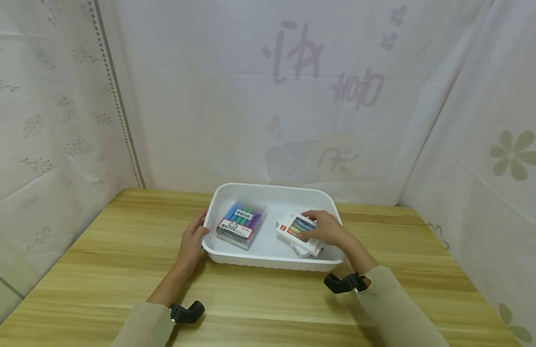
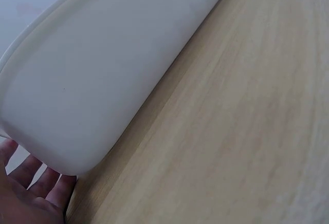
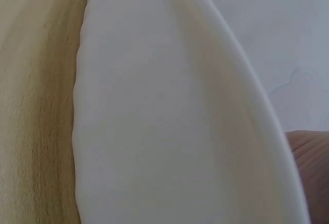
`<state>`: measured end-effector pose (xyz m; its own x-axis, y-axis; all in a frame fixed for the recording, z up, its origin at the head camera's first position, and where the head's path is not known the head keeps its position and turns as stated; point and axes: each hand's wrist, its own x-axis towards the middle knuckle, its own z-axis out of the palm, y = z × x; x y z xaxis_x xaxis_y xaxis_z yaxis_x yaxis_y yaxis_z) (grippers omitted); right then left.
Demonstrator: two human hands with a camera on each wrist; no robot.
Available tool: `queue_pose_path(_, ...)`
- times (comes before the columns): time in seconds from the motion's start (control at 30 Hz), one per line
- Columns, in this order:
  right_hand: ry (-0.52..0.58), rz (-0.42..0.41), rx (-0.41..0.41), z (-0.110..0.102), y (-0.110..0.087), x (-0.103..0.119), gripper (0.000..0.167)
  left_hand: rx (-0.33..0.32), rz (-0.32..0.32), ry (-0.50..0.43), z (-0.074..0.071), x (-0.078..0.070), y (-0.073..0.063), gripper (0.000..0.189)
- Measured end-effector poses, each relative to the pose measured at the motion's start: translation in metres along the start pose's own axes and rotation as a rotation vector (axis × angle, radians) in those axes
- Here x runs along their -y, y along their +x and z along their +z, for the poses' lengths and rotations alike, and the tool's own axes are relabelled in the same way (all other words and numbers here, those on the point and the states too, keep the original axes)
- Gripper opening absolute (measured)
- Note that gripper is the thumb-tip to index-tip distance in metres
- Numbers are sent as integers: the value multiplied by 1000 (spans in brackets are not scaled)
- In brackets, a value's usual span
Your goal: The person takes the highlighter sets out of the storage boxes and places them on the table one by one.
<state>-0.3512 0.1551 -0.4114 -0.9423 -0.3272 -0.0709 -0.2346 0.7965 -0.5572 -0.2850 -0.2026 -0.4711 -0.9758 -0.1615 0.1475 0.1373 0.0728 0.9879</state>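
Note:
A white plastic tray (image 1: 268, 261) stands on the wooden table. My left hand (image 1: 192, 241) holds its left end, thumb at the rim and fingers along the outer wall; those fingers (image 2: 38, 185) show in the left wrist view. Inside the tray, my right hand (image 1: 326, 229) grips a white crayon box (image 1: 299, 232) with coloured sticks on its front. Under that box lies another white box (image 1: 301, 251), mostly covered. The right wrist view shows the tray's wall (image 3: 149, 106) hiding most of the right hand.
On the left inside the tray lies a clear case of coloured markers (image 1: 241, 224), blue, green and purple. The wooden table (image 1: 259, 308) extends around the tray. Printed white cloth (image 1: 233, 106) hangs behind and at both sides.

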Motion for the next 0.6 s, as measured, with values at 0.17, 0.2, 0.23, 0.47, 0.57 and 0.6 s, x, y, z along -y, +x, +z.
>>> queue_pose_path(0.17,49,5,-1,-1,0,-1,76,-1,-4,-5,0,0,0,60)
queue_pose_path(0.2,57,10,-1,-1,0,-1,76,-2,-4,-7,0,0,-1,60)
queue_pose_path(0.23,62,14,-1,-1,-1,0,76,-3,-4,-7,0,0,-1,60)
queue_pose_path(0.47,73,17,-22,-3,-3,-1,70,-7,-2,4,0,1,0,60)
queue_pose_path(0.57,87,6,-37,-3,-3,-2,64,-5,0,4,0,1,0,60)
queue_pose_path(0.6,94,0,-42,-3,-3,-2,62,-4,1,2,0,1,0,60)
